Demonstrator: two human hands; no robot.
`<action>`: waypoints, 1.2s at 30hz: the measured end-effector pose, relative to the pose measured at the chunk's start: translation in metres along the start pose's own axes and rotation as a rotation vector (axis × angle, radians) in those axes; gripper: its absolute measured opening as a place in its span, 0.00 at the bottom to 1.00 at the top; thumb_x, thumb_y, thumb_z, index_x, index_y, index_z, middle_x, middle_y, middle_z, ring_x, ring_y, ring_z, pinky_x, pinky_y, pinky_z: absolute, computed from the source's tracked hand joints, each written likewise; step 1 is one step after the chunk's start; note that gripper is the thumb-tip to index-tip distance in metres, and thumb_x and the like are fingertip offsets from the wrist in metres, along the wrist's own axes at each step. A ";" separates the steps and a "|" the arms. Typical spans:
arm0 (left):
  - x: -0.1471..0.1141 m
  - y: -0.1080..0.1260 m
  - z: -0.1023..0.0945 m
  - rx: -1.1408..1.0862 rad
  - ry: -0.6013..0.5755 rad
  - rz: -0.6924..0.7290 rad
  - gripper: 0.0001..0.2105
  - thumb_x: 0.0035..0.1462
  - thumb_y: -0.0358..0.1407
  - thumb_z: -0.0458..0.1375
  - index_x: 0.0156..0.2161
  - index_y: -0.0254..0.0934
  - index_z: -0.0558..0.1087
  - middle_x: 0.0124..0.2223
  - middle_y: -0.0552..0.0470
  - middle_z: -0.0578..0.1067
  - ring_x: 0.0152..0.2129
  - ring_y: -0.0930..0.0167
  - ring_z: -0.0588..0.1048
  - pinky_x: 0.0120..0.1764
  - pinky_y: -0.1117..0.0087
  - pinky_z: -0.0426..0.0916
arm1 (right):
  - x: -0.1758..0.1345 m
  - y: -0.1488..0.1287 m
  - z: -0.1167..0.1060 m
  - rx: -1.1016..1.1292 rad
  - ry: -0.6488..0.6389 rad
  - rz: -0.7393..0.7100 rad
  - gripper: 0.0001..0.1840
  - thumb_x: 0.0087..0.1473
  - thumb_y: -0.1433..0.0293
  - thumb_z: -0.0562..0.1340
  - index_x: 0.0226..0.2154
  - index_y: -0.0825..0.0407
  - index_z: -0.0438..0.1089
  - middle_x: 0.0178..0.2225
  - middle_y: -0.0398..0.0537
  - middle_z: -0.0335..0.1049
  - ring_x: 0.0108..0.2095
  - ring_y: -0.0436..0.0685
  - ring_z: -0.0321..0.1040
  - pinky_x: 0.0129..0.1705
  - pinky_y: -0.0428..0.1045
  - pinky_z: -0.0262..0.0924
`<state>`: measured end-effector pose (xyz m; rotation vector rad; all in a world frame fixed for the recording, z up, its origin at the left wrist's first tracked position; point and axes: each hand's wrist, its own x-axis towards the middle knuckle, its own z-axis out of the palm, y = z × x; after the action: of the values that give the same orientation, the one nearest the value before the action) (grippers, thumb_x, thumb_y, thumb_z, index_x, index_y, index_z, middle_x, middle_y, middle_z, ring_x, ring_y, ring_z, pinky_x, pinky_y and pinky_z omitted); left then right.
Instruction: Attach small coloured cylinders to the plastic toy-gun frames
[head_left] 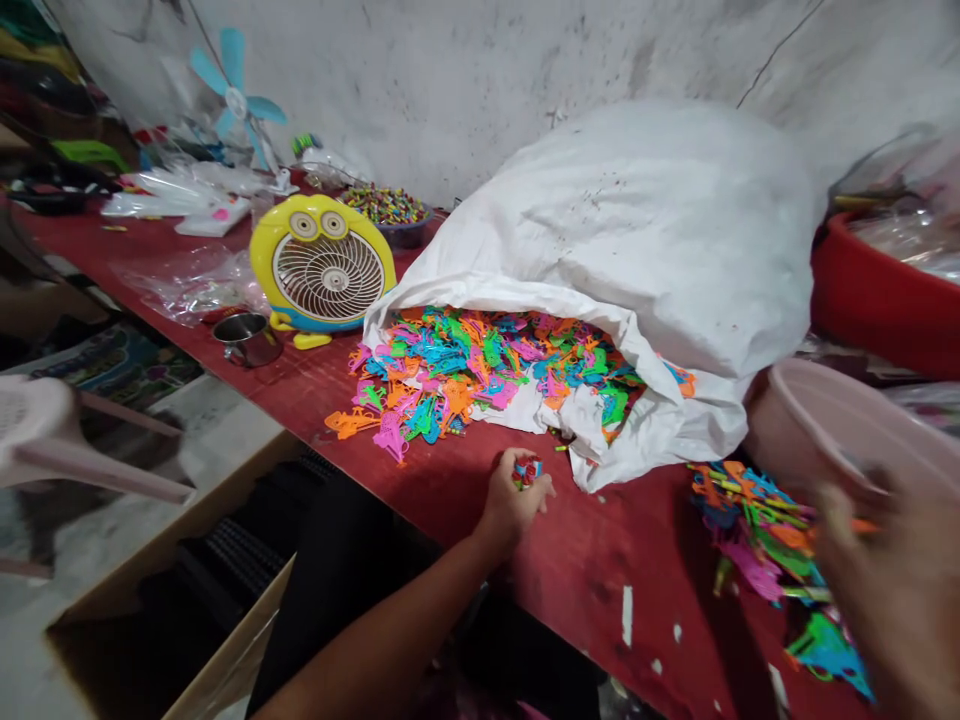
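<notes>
My left hand (517,495) is closed round a small red item with blue and white on it (528,472), too small to name, just above the red tabletop. Beyond it, a heap of flat plastic toy pieces (450,375) in orange, pink, green and blue spills from the mouth of a large white sack (645,220). My right hand (892,570), smeared by motion, is at the near side of a pink basin (817,410); its grip cannot be made out. Next to that hand lies a second pile of coloured plastic pieces (765,540).
A yellow fan (322,265) and a metal cup (247,340) stand left of the sack. Behind are a bowl of small colourful pieces (390,205) and a blue-bladed fan (236,100). A red tub (885,290) sits at right. Below the table edge are a cardboard box (180,540) and a plastic stool (45,430).
</notes>
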<state>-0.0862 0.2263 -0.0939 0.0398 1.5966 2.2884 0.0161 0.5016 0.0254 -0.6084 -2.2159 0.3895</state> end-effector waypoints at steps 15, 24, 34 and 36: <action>0.001 -0.003 -0.002 -0.010 -0.031 0.025 0.11 0.50 0.39 0.62 0.32 0.34 0.67 0.18 0.60 0.67 0.13 0.79 0.62 0.20 0.77 0.57 | 0.014 -0.127 0.206 -0.119 -0.613 -0.296 0.11 0.46 0.72 0.62 0.34 0.59 0.73 0.37 0.61 0.70 0.42 0.64 0.66 0.42 0.53 0.57; -0.004 0.003 -0.002 -0.086 -0.009 0.032 0.16 0.48 0.43 0.64 0.35 0.32 0.70 0.19 0.58 0.69 0.14 0.78 0.63 0.21 0.76 0.58 | -0.061 -0.108 0.130 0.763 -0.591 0.277 0.20 0.55 0.61 0.56 0.46 0.54 0.69 0.35 0.50 0.75 0.28 0.55 0.71 0.31 0.49 0.65; -0.007 -0.007 0.009 -0.002 0.008 0.017 0.11 0.48 0.37 0.65 0.32 0.34 0.69 0.21 0.59 0.68 0.15 0.79 0.64 0.22 0.77 0.60 | -0.128 -0.102 0.101 0.722 -0.567 0.184 0.17 0.57 0.60 0.59 0.45 0.53 0.70 0.43 0.51 0.71 0.44 0.58 0.67 0.47 0.52 0.60; -0.009 -0.009 0.010 0.022 -0.003 0.002 0.10 0.48 0.36 0.64 0.33 0.33 0.69 0.22 0.58 0.69 0.16 0.78 0.66 0.22 0.77 0.62 | -0.127 -0.096 0.094 0.571 -0.591 0.022 0.15 0.58 0.60 0.58 0.42 0.53 0.71 0.39 0.50 0.71 0.41 0.57 0.66 0.44 0.51 0.60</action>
<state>-0.0735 0.2358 -0.0973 0.0509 1.6209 2.2716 -0.0117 0.3450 -0.0690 -0.2150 -2.4615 1.2927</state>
